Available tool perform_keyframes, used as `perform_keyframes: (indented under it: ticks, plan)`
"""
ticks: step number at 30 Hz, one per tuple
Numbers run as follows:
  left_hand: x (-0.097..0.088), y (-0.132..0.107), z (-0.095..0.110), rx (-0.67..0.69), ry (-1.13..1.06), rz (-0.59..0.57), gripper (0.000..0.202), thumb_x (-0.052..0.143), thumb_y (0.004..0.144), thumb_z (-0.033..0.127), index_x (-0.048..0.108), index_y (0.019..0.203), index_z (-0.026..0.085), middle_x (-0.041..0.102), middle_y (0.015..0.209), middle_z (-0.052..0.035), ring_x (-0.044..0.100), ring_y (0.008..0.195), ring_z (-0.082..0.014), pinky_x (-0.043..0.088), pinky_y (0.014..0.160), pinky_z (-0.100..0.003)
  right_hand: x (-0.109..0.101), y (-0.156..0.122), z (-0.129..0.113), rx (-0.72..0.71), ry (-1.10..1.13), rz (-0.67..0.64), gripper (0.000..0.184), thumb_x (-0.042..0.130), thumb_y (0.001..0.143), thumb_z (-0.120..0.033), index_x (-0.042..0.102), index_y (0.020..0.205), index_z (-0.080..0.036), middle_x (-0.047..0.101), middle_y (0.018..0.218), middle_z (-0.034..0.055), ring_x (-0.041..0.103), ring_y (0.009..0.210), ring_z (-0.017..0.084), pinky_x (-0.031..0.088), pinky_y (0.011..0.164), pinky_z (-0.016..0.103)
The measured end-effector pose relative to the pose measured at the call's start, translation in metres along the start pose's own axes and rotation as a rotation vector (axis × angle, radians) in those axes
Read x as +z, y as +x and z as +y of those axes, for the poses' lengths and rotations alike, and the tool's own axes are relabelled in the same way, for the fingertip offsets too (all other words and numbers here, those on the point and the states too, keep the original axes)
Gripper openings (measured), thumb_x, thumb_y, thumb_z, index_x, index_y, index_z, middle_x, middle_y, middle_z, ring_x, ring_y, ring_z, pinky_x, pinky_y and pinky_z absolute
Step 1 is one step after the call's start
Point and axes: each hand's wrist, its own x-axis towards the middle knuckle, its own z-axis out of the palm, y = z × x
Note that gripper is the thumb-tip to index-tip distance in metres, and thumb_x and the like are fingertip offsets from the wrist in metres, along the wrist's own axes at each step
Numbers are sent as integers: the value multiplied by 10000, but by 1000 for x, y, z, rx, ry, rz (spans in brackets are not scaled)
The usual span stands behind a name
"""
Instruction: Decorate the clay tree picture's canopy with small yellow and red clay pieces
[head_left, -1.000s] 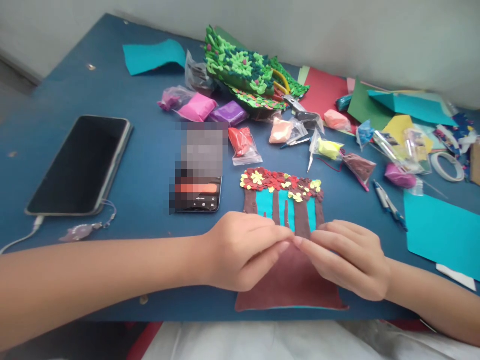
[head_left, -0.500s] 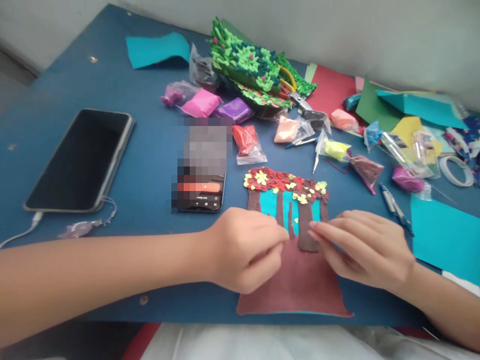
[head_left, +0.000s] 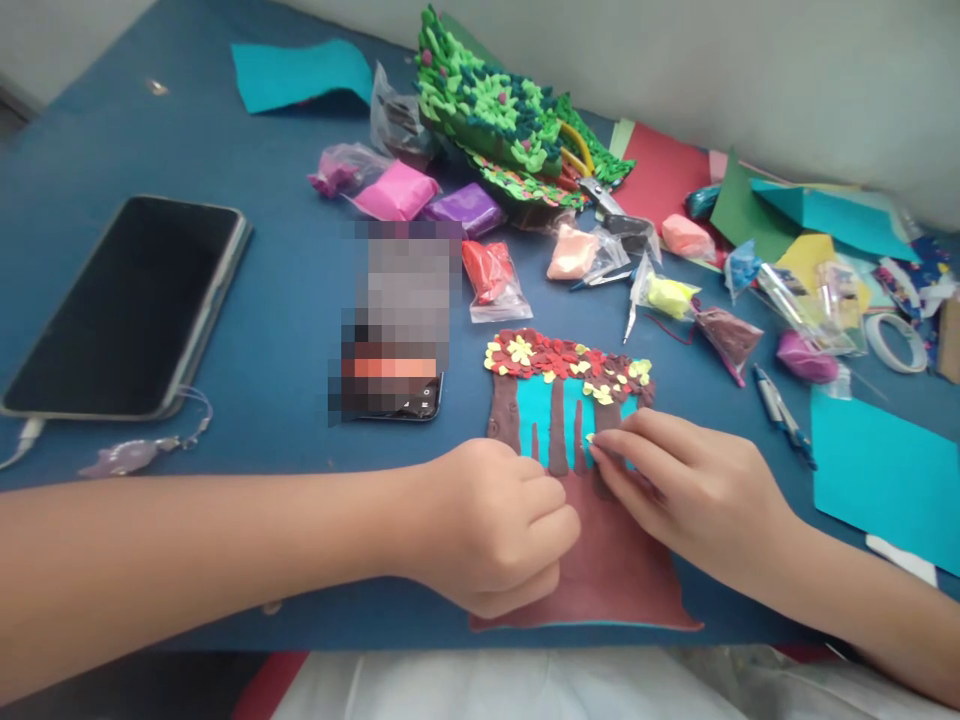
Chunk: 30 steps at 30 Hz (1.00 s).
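Observation:
A clay picture (head_left: 611, 550) lies near the table's front edge, with a brown ground, brown tree trunks on turquoise and red, dark brown and yellow flowers along its top. Over its left side my left hand (head_left: 499, 530) is curled closed; whatever its fingers hold is hidden. My right hand (head_left: 694, 485) reaches across the right trunks, thumb and forefinger pinched together at a small yellow clay petal (head_left: 590, 438) on the turquoise part. The lower part of a trunk is covered by these fingers.
A large phone (head_left: 127, 305) with a charging cable lies left, a smaller phone (head_left: 420, 402) nearer the picture. Bagged clay, such as a red pack (head_left: 491, 272), spreads behind. A green leafy clay piece (head_left: 495, 110) stands at the back. Turquoise sheet (head_left: 885, 480) and pens (head_left: 784, 415) lie right.
My right hand has moved left, its fingertips now at the yellow petal. My left hand has lowered slightly and its fingers have curled in more. The view has shifted a little.

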Motion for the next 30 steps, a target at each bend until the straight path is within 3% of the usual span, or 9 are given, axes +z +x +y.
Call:
perform_keyframes:
  ticks: [13, 22, 30]
  plan:
    - [1, -1, 0, 11, 8, 23, 288, 398, 820, 108, 538, 573, 155, 445, 506, 1, 382, 445, -144, 261, 382, -291, 1, 5, -5, 8, -88, -64, 307, 395, 938, -168, 626, 736, -149, 625, 722, 39, 533, 585, 126, 349, 500, 265]
    - [2, -2, 0, 7, 8, 6, 256, 416, 812, 119, 545, 594, 155, 454, 513, -1, 393, 449, -144, 265, 379, -292, 1, 6, 1, -3, -97, 48, 137, 572, 863, -148, 648, 755, -113, 633, 683, 42, 535, 587, 136, 353, 512, 270]
    - [3, -1, 1, 0, -15, 17, 235, 440, 785, 103, 554, 585, 148, 461, 512, 0, 397, 441, -146, 254, 379, -293, 12, 7, 10, -10, -182, 129, 53, 627, 826, -140, 663, 808, -105, 606, 623, 22, 516, 552, 127, 351, 497, 256]
